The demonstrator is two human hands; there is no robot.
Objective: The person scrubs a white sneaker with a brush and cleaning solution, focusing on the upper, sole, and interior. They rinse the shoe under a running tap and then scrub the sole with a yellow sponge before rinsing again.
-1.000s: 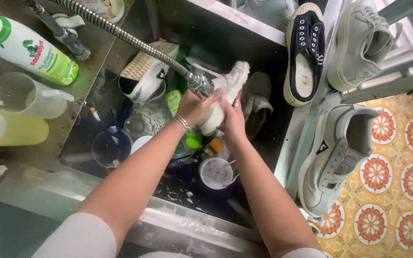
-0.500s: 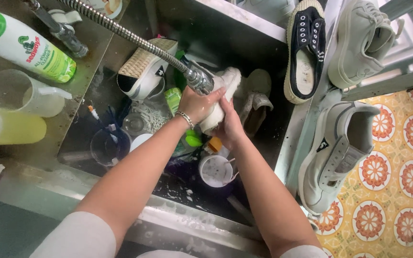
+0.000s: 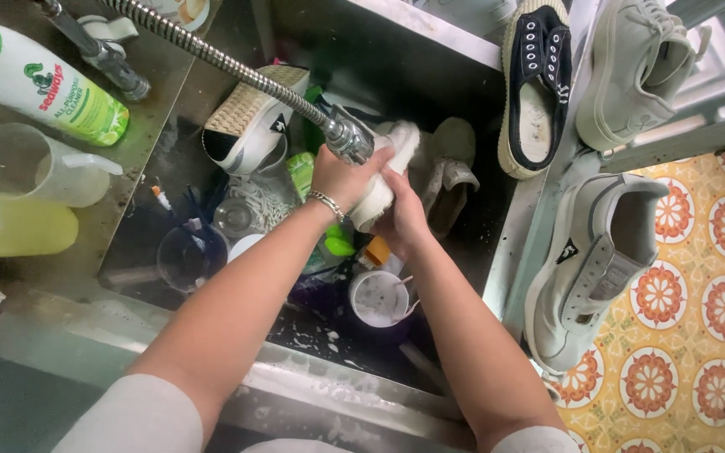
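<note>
Both my hands hold a white sneaker (image 3: pixel 394 149) over a dark steel sink (image 3: pixel 396 59). My left hand (image 3: pixel 341 174), with a thin bracelet at the wrist, grips the shoe's near side just under the chrome sprayer head (image 3: pixel 348 139) on a coiled metal hose (image 3: pixel 211 54). My right hand (image 3: pixel 402 214) wraps the shoe from below and to the right. Behind the shoe a beige shoe (image 3: pixel 449 168) lies in the basin.
In the sink lie a white and black sneaker (image 3: pixel 249 126), cups (image 3: pixel 379 298) and green bottles. On the left counter stand a cleaner bottle (image 3: pixel 39 80), a clear jug (image 3: pixel 31 164) and a yellow bottle (image 3: pixel 10 226). Three more shoes (image 3: pixel 593 260) rest at right beside patterned floor tiles.
The white sneaker has been turned and pulled in closer under the sprayer, so less of its toe shows. Both hands shifted slightly up and left with it.
</note>
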